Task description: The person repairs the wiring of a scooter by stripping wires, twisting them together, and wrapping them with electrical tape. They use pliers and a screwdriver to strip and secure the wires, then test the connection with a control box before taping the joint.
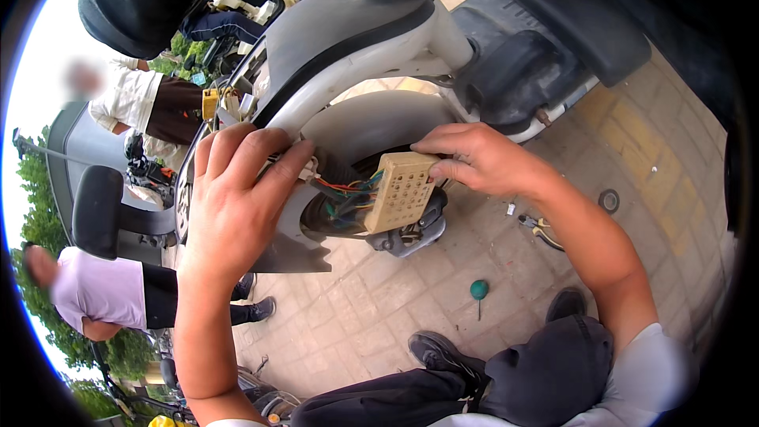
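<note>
In my right hand (478, 160), thumb and fingers pinch the upper corner of a beige tester box (402, 191) with rows of small round spots on its face. Red, green, blue and orange wires (348, 187) run from the box's left side toward a pale plug (309, 168). My left hand (241, 182) is closed at that plug, its thumb and fingertips against it beside the scooter's front panel. Behind both hands stands a grey and white electric scooter (356, 47), its wheel partly hidden by the box.
Pliers (541, 231), a green ball-handled screwdriver (479, 291) and a dark ring (608, 201) lie on the paving (356, 300). The scooter's black seat (565, 16) juts out at upper right. Two people stand at left, near a mirror (98, 212) and parked bikes.
</note>
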Demonstrator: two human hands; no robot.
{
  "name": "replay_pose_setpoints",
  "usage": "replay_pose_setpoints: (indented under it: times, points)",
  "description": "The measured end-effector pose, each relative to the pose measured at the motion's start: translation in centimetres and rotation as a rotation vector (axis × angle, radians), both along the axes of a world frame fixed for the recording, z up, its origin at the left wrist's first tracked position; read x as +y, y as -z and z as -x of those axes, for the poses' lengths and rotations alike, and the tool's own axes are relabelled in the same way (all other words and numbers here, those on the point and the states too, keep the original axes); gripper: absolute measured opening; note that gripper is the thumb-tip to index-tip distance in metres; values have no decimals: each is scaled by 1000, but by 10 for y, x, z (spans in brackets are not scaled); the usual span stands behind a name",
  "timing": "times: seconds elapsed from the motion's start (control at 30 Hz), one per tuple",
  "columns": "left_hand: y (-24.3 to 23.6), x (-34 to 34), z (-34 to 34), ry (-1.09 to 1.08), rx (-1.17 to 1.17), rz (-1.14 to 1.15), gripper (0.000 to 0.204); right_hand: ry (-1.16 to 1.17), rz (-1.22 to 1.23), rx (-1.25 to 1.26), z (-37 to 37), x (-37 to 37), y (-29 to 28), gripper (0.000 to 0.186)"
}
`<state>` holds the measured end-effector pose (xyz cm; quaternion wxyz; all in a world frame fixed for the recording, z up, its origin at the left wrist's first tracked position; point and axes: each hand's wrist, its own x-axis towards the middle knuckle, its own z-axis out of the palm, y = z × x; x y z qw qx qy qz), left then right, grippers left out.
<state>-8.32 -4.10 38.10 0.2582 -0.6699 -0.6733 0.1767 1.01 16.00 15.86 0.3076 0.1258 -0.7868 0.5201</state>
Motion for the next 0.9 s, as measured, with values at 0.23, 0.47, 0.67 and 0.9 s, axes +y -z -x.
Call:
replay_pose_setpoints:
  times: [0.23,0.47,0.67,0.9]
  points:
    - [-13,6,2,87,-82,19,36,39,150,173,5,-38,-85,30]
    - [-16,5,11,133,-175,-61,39,-461,404,-214,10,-26,-130,29]
    - [-12,8,8,102,-126,58,40,-352,405,-101,11,-36,-119,24]
    - [-13,1,33,222,-52,-7,31,-335,654,-141,-16,-38,-103,24]
